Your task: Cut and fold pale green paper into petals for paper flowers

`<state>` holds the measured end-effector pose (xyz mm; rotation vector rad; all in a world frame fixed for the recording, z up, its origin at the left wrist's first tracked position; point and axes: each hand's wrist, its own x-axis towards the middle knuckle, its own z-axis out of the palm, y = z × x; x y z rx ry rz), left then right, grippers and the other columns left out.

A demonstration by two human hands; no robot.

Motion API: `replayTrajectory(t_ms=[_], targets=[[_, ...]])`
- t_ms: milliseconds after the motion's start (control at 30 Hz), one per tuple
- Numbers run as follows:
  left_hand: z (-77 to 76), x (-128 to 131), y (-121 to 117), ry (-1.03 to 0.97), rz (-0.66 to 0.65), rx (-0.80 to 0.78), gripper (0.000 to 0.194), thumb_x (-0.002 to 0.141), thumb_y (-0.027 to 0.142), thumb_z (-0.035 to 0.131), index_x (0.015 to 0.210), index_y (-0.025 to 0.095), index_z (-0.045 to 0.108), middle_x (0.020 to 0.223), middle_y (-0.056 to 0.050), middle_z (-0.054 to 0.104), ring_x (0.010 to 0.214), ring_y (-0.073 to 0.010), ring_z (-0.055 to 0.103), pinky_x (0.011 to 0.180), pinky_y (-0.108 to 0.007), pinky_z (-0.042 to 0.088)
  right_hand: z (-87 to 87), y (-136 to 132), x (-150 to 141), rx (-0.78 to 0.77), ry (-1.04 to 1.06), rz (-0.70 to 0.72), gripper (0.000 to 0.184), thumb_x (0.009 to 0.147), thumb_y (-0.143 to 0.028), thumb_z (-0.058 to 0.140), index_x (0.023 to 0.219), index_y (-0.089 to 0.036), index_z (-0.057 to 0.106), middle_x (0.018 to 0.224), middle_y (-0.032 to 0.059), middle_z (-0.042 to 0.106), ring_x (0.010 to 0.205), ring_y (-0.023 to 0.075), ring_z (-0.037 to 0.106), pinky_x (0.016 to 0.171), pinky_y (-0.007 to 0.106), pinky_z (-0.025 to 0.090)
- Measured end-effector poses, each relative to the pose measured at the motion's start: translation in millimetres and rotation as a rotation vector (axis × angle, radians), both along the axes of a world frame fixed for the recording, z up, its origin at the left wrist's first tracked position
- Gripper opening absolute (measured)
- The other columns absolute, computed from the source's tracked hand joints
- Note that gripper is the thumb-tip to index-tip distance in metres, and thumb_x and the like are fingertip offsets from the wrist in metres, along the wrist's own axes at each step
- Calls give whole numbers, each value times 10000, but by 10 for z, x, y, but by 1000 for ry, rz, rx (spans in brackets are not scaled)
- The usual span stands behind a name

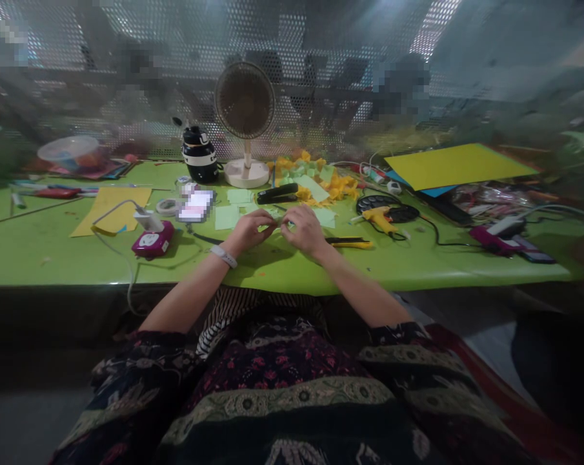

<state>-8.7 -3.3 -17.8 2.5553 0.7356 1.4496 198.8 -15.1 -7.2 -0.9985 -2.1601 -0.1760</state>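
My left hand (251,230), with a pale band (224,256) round its wrist, meets my right hand (303,227) just above the table's front half. Fingertips of both hands pinch a small piece of light green paper (279,221), mostly hidden by the fingers. Light green paper squares (226,217) lie just beyond my left hand. Past my hands rests a black stapler (277,193). A yellow-and-black cutter (353,243) lies beside my right wrist. Behind the stapler is a heap of yellow paper pieces (342,188) with green ones among them.
On the green table (214,271) stand a fan (246,103) and a black bottle (201,158). At left are a purple power socket (152,240), tape roll (168,206) and yellow sheet (110,210). To the right lie a yellow glue gun (381,219), cables and large yellow sheet (459,166).
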Motion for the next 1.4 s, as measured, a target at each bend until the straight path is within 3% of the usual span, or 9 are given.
replayTrajectory(t_ms=[133,267,400,500,800,1400], targets=[[45,2,-38,-46,-5,-61,133,883,291,693,858,183,765,901,-88,757,800,-175,718,752,-309,598,1,10,2,2,27,21,86,879,-208,611,804,-218,654,963,99,701,951,283,606,933,481,457],[71,-8,-57,-117,-33,-238,154,852,292,704,922,164,751,927,-96,758,871,-194,724,814,-341,605,2,22,12,4,103,40,77,886,-218,623,818,-226,659,1011,96,690,1005,288,608,973,503,465],[36,-9,-16,-223,-133,-465,256,826,299,729,1021,145,666,946,-89,756,865,-170,731,831,-329,607,14,25,30,-2,148,64,77,894,-218,626,825,-225,659,1025,95,688,1032,279,619,941,482,503],[19,-8,11,-293,-166,-552,363,829,296,751,1114,160,572,918,-82,757,860,-164,737,824,-314,596,15,32,40,8,164,61,75,893,-229,633,824,-221,662,1065,105,686,1058,285,621,961,502,503],[97,-17,-56,-213,-139,-464,391,848,212,701,1201,168,539,912,-67,740,889,-173,723,858,-325,560,12,39,54,26,190,80,78,890,-228,625,816,-224,651,1083,106,692,1084,292,625,978,524,499],[132,-10,-115,-143,-94,-320,362,851,167,669,1194,166,551,950,-77,728,923,-188,725,866,-332,551,37,15,50,10,153,99,105,907,-225,588,818,-222,644,1055,110,684,1041,288,616,948,494,499]])
